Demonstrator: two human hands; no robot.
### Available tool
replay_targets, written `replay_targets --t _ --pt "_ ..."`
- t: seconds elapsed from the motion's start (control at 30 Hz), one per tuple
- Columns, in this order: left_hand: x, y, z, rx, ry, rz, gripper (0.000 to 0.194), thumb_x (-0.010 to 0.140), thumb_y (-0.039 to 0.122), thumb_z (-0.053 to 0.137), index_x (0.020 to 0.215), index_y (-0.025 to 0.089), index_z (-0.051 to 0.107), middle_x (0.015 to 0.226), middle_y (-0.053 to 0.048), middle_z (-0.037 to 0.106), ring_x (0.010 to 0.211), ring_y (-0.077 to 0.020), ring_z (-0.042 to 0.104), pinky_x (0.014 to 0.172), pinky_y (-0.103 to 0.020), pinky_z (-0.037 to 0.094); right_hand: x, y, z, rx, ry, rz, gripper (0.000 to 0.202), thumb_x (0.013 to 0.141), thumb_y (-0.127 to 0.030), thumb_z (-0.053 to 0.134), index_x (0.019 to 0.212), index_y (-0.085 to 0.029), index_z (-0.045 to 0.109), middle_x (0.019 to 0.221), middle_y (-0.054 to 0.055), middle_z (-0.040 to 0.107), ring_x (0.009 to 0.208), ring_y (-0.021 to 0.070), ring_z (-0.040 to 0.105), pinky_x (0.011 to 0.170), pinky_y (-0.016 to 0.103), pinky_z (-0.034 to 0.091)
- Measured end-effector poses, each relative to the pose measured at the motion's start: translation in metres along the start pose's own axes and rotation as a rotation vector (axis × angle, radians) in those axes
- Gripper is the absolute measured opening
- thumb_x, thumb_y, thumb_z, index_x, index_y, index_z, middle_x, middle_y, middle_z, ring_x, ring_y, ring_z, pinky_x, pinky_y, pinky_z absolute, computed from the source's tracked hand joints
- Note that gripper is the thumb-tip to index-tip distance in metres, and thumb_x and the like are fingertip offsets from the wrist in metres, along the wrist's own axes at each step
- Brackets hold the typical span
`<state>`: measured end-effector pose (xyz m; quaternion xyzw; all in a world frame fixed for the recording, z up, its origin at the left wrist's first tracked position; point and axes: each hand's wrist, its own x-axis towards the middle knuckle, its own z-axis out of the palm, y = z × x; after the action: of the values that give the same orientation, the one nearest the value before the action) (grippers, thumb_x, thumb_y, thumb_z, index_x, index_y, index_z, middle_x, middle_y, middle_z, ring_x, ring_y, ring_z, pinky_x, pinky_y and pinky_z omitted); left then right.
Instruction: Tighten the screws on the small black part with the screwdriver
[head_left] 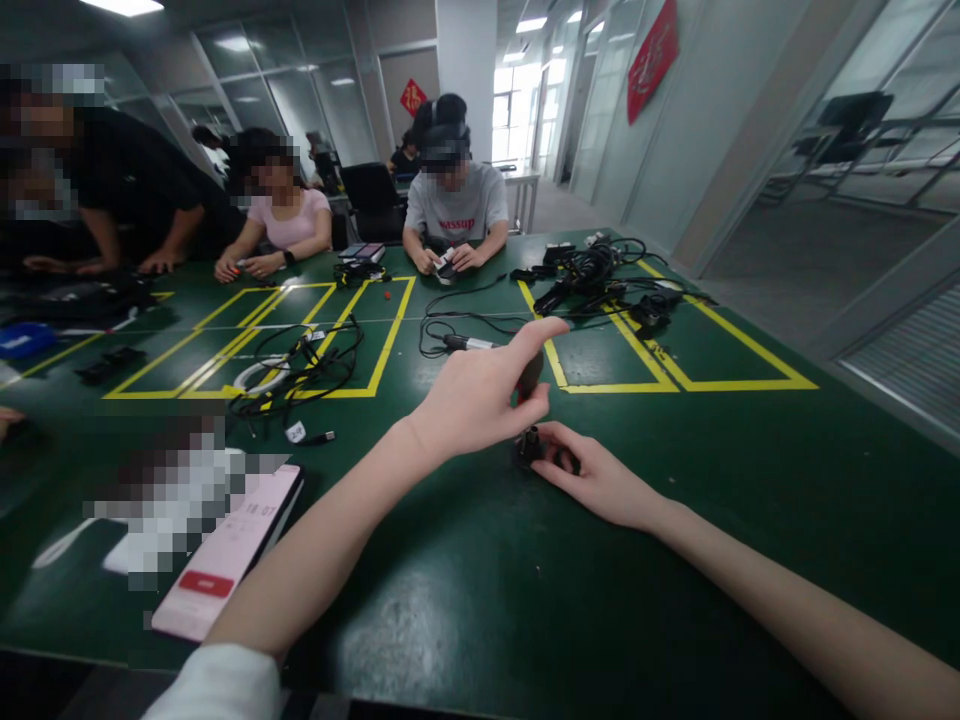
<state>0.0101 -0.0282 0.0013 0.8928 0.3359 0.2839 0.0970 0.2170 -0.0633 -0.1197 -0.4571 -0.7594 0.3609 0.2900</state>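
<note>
My left hand [487, 390] is raised over the middle of the green table [450, 600], its thumb and fingers curved around a dark rounded object [531, 375] that is mostly hidden. Just below and to the right, my right hand [589, 470] has its fingers closed on a small black part [529, 447] near the tabletop. The two hands are close together but apart. Behind my left hand lies a black and silver cylindrical tool [469, 343] with a black cable.
A pink-screened phone [232, 550] lies at the left front. Black cables [592, 270] are heaped at the back right, and looped cables [330, 360] lie on the left. Yellow tape [390, 345] marks the table. A person [457, 205] sits opposite; others are at the left.
</note>
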Motion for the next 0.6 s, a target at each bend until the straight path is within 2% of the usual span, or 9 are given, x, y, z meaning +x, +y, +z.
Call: replay_targets --t 0.13,0.23,0.37,0.5,0.6 --pt "0.000 0.001 0.005 -0.087 0.009 -0.044 0.033 0.091 0.036 0.060 0.119 0.022 0.055 0.076 0.003 0.061 0.057 -0.0125 0.052 0.059 -0.024 0.036 -0.002 -0.005 -0.002 0.006 0.042 -0.009 0.039 0.093 -0.041 0.063 0.126 -0.021 0.056 0.092 0.004 0.068 0.066 0.0176 0.058 0.061 0.032 0.049" --pt "0.000 0.002 0.009 -0.165 0.017 -0.067 0.022 0.089 0.038 0.066 0.099 0.022 0.054 0.072 0.005 0.057 0.055 -0.0105 0.047 0.057 -0.023 0.033 -0.002 -0.016 -0.009 -0.030 0.127 -0.059 0.041 0.090 -0.040 0.067 0.124 -0.022 0.056 0.090 0.004 0.067 0.065 0.0181 0.058 0.059 0.032 0.050" --pt "0.001 0.001 0.013 -0.236 0.039 -0.085 0.027 0.087 0.039 0.070 0.090 0.022 0.049 0.067 0.007 0.050 0.053 -0.0085 0.041 0.056 -0.022 0.029 0.006 -0.040 -0.022 -0.060 0.283 -0.227 0.022 0.086 -0.036 0.071 0.100 -0.022 0.062 0.092 0.005 0.066 0.071 0.0181 0.057 0.062 0.030 0.049" --pt "0.001 0.000 0.014 -0.215 0.068 -0.108 0.027 0.087 0.037 0.070 0.088 0.022 0.049 0.068 0.008 0.048 0.055 -0.0083 0.039 0.056 -0.022 0.028 0.022 -0.057 -0.025 -0.019 0.261 -0.236 0.022 0.084 -0.040 0.074 0.081 -0.021 0.064 0.072 0.001 0.063 0.061 0.0156 0.053 0.057 0.027 0.044" --pt "0.002 -0.001 0.014 -0.209 0.072 -0.124 0.029 0.087 0.040 0.071 0.086 0.021 0.049 0.067 0.008 0.046 0.056 -0.0087 0.038 0.057 -0.023 0.027 0.030 -0.061 -0.023 0.012 0.269 -0.237 0.030 0.084 -0.039 0.071 0.066 -0.020 0.058 0.061 -0.001 0.059 0.057 0.0146 0.052 0.054 0.026 0.041"
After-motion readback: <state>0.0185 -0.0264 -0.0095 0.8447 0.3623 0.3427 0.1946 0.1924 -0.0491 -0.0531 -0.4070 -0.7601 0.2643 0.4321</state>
